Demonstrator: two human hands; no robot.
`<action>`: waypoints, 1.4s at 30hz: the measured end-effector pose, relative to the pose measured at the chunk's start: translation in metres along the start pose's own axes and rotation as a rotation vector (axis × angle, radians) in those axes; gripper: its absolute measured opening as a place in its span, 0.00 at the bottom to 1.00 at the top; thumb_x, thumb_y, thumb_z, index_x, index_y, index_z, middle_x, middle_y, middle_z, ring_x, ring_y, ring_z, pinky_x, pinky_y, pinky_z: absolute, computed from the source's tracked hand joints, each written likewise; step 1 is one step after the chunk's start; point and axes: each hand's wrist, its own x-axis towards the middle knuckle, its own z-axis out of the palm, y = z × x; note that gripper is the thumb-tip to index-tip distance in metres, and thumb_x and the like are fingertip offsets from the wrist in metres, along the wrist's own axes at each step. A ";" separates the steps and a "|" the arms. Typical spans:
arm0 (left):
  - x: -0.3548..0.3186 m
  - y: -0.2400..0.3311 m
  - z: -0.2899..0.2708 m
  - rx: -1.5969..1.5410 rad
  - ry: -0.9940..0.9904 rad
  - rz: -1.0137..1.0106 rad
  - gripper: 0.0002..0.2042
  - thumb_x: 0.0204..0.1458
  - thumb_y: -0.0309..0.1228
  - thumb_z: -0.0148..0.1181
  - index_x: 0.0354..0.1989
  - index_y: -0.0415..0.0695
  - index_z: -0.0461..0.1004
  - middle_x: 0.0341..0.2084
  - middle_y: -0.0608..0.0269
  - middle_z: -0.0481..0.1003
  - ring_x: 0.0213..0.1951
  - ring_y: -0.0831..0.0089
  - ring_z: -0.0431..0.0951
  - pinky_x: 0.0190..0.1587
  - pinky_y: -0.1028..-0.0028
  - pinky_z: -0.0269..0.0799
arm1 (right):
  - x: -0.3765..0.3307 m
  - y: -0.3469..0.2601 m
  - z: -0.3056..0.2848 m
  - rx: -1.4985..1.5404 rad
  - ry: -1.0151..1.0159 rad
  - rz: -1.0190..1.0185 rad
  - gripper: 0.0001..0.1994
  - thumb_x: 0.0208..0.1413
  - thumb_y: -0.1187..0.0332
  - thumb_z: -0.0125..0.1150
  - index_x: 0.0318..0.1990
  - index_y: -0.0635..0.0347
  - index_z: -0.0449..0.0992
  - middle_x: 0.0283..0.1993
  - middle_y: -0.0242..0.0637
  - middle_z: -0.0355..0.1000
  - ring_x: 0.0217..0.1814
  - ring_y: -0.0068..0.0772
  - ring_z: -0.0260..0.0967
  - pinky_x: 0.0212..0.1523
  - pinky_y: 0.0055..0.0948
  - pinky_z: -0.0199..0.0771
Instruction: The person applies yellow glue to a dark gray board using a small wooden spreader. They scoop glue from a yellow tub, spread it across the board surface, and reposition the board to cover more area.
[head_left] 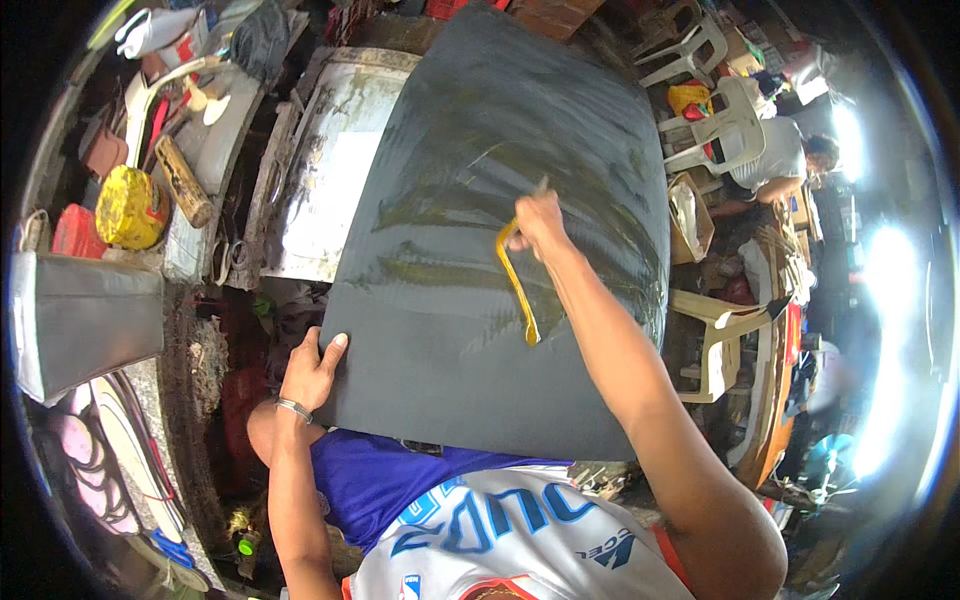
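Observation:
A large dark grey sheet (450, 370) slopes away in front of me, its near edge over my lap. Wet-looking, yellowish smears spread across its middle and far part. My left hand (312, 372) grips the sheet's near left edge, thumb on top and fingers underneath. Over the middle of the sheet, my right hand (540, 225) is closed around a small tool whose pale tip (543, 184) pokes out past the fist. The rest of that tool is hidden. A curved, glossy amber strip (515, 285) runs from beside the fist toward me; whether it joins the tool I cannot tell.
Left of the sheet lies a worn, whitish board (325, 190). A bench at far left bears a yellow container (130, 207), a wooden piece (183, 180) and a grey box (90, 320). Plastic chairs (725, 125) stand at the right, where another person (780, 165) bends over.

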 end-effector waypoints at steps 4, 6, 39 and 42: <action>0.000 0.003 -0.003 -0.065 0.027 -0.031 0.26 0.69 0.50 0.59 0.52 0.32 0.75 0.42 0.38 0.84 0.46 0.48 0.85 0.51 0.58 0.77 | 0.077 -0.086 0.053 -0.321 -0.145 0.052 0.11 0.29 0.65 0.78 0.19 0.58 0.80 0.26 0.45 0.80 0.29 0.46 0.79 0.38 0.46 0.72; 0.001 0.005 -0.004 -0.088 0.053 -0.045 0.26 0.68 0.49 0.61 0.53 0.33 0.75 0.40 0.38 0.84 0.45 0.47 0.86 0.50 0.57 0.78 | 0.089 -0.140 0.082 -0.255 -0.185 -0.021 0.09 0.34 0.70 0.76 0.22 0.63 0.80 0.29 0.50 0.82 0.28 0.51 0.79 0.39 0.49 0.76; 0.064 0.041 0.034 -0.161 0.239 -0.018 0.29 0.65 0.53 0.66 0.52 0.33 0.80 0.46 0.57 0.82 0.46 0.69 0.77 0.55 0.70 0.72 | -0.106 -0.074 -0.203 -0.992 -0.682 -0.614 0.28 0.53 0.82 0.61 0.55 0.33 0.85 0.50 0.28 0.71 0.59 0.37 0.69 0.58 0.43 0.65; 0.054 0.035 0.030 -0.150 0.251 -0.027 0.27 0.66 0.53 0.65 0.48 0.35 0.80 0.39 0.63 0.79 0.42 0.73 0.73 0.52 0.73 0.70 | -0.137 -0.043 -0.240 -0.993 -0.616 -0.465 0.30 0.49 0.86 0.60 0.55 0.38 0.85 0.51 0.29 0.73 0.61 0.40 0.69 0.61 0.43 0.66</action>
